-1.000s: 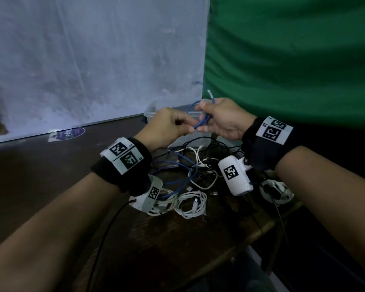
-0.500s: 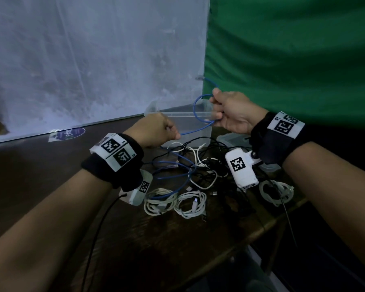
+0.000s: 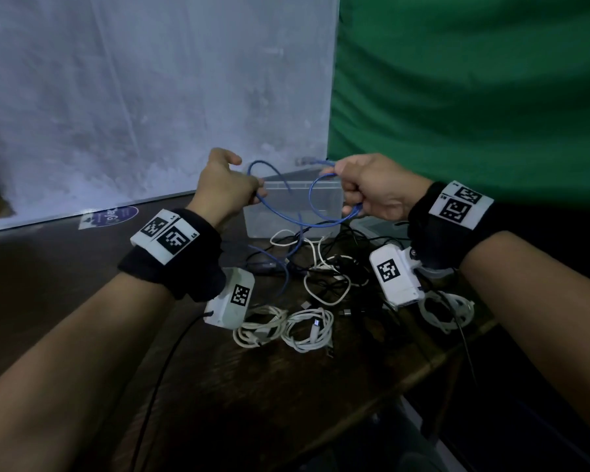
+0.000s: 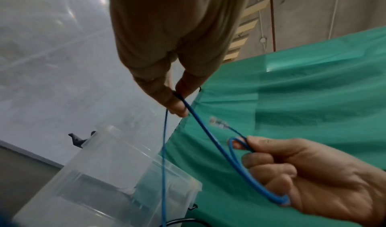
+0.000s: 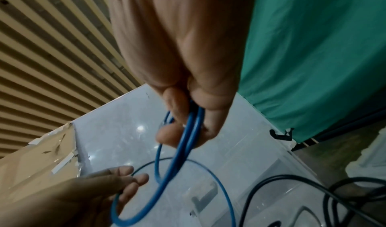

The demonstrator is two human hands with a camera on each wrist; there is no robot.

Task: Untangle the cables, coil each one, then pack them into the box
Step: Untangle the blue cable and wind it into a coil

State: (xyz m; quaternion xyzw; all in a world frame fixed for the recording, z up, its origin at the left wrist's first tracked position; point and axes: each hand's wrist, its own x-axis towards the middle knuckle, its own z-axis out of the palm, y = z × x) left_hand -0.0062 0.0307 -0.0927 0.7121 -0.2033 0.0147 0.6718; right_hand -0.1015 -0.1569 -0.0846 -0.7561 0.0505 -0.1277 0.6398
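Note:
A blue network cable (image 3: 286, 216) hangs in a loop between both raised hands, above the clear plastic box (image 3: 324, 212). My left hand (image 3: 252, 190) pinches one stretch of it between thumb and fingertip (image 4: 177, 108). My right hand (image 3: 341, 192) grips a small coil of the same cable (image 5: 188, 128), and the clear plug end (image 3: 304, 161) sticks out above its thumb. The rest of the blue cable drops into the tangle of black and white cables (image 3: 324, 270) on the dark table. In the left wrist view the box (image 4: 108, 172) is seen to hold nothing.
Two coiled white cables (image 3: 259, 327) (image 3: 309, 330) lie near the table's front, and a third coil (image 3: 447, 310) near the right edge. A box lid (image 3: 378, 226) rests behind my right wrist. A white panel and a green cloth stand behind the table.
The hands, close together a second ago, have drawn apart. My left hand slid along the blue cable, dipped, then rose to the left, and the loop between the hands has widened.

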